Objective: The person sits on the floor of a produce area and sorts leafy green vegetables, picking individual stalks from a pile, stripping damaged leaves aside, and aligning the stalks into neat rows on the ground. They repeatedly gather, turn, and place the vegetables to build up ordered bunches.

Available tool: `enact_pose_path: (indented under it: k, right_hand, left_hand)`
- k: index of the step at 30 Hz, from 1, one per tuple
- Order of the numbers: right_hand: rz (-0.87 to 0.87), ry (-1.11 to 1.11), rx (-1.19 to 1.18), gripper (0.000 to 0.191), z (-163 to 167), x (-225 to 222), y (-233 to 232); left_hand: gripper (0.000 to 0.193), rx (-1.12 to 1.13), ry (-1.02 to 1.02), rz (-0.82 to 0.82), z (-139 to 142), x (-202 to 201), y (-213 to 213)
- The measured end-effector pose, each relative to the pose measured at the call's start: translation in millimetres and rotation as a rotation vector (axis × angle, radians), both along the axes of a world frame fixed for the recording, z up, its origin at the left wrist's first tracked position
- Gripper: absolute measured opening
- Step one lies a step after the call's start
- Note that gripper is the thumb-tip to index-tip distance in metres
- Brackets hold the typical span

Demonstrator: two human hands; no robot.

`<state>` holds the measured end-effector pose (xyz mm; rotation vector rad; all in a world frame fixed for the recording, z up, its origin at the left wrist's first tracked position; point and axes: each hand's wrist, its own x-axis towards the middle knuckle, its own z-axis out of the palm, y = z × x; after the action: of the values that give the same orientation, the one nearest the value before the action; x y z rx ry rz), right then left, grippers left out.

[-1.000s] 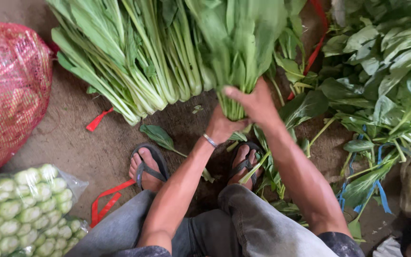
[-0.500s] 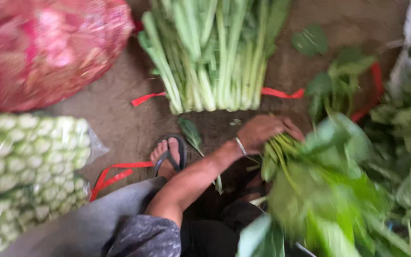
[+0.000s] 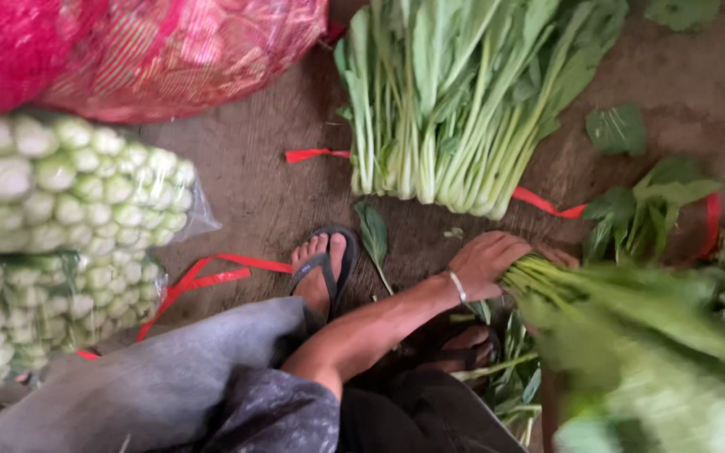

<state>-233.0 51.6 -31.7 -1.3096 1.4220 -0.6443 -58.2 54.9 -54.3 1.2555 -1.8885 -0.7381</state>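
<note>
Dirt floor (image 3: 253, 193), left hand (image 3: 484, 262) gripping leafy stalk bunch (image 3: 623, 294), right hand probably hidden.

long-stemmed leafy greens bunch (image 3: 623, 294), gripped, blurred

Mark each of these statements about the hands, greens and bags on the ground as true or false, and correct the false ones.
1. The left hand grips the stem ends of a bunch of leafy greens. True.
2. The right hand is spread flat on the ground. False: it is out of sight.
3. A large bundle of greens lies on a red strap. True.
4. The clear bags of small green vegetables are blue mesh. False: clear plastic; the mesh sack is red.
</note>
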Motion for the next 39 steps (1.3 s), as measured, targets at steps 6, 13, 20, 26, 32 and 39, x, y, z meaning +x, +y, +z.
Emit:
enact_pose_path:
  k: [6,13,20,26,32,39]
  right_hand:
    - [0.343,-0.09,-0.124,0.052,93,60,-59]
    - [0.509,-0.008,-0.265,0.058,178,174,-134]
    - [0.567,0.397,-0.501,0.087,95,245,-130]
    - [0.46,0.247,-0.204,0.077,74,236,-122]
    - [0.5,0.315,-0.151,0.076,82,231,-115]
    - [0.519,0.244,-0.262,0.07,79,223,-104]
  left_hand:
    - [0.055,0.305,0.042,0.152,101,62,-24]
    - [0.101,0.1,0.13,0.453,166,162,-47]
    - [0.075,0.45,-0.031,0.479,60,221,-56]
    - [0.067,0.592,-0.084,0.522,6,231,-47]
    - [0.082,0.409,0.073,0.818,-3,227,-50]
    - [0.086,0.43,0.121,0.549,-14,221,-74]
